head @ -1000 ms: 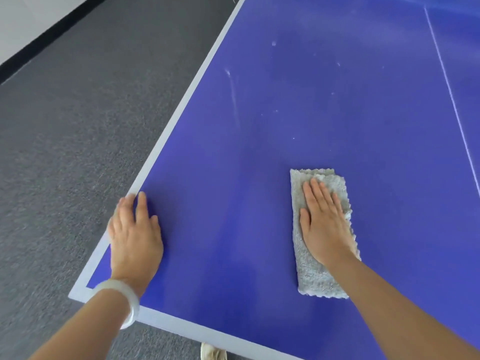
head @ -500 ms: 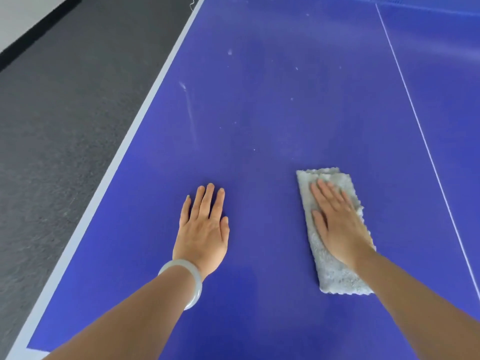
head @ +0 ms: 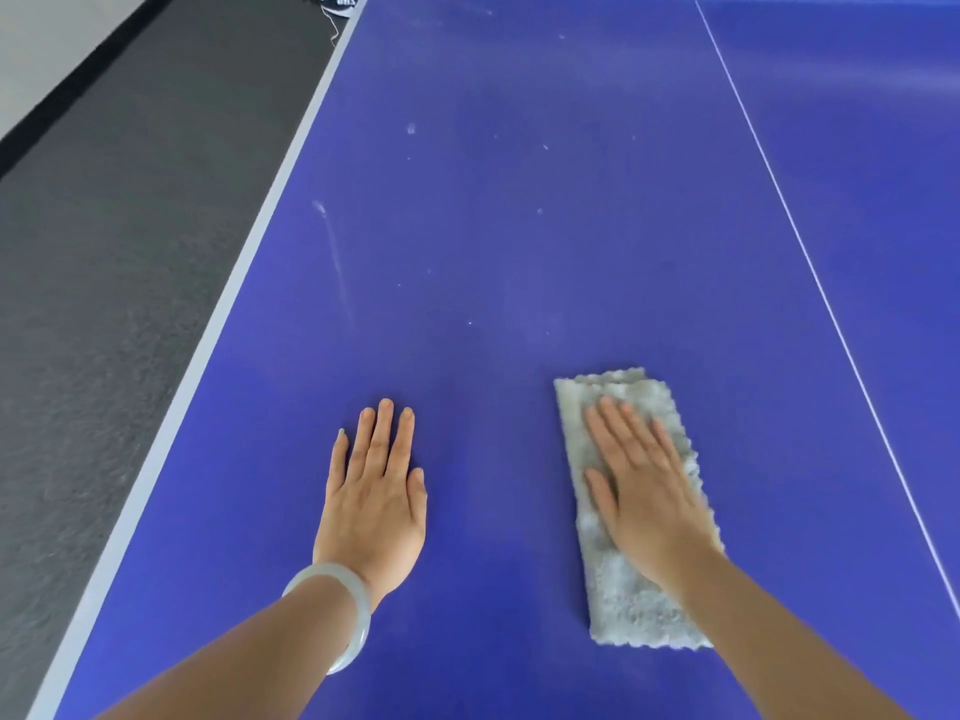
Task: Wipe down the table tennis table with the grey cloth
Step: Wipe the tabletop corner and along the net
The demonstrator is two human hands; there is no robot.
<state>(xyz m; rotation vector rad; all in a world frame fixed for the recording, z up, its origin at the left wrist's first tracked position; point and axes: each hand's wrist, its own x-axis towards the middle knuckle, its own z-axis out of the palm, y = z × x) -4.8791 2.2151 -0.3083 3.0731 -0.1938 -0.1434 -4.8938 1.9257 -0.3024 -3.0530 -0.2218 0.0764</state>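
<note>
Head view: the blue table (head: 519, 226) fills most of the frame, with its white edge band (head: 249, 262) running along the left side and a thin white line (head: 810, 262) crossing the surface on the right. The grey cloth (head: 623, 605) lies folded into a long strip on the near right part of the table, between the two forearms and the white line. The right hand (head: 639, 491) lies flat on the cloth's far half, fingers straight and together, pressing it to the surface rather than gripping it. The left hand (head: 374, 501) rests palm down on the bare table, well apart from the cloth, fingers straight and slightly spread, holding nothing. A pale bangle (head: 343, 610) sits on the left wrist. Beyond the hands, a faint whitish streak (head: 332, 241) and a few small pale specks (head: 411, 129) mark the surface. Dark grey carpet (head: 130, 252) lies left of the table. At the top edge a small dark object (head: 337, 0) shows, possibly part of the net fitting; it is cut off.
</note>
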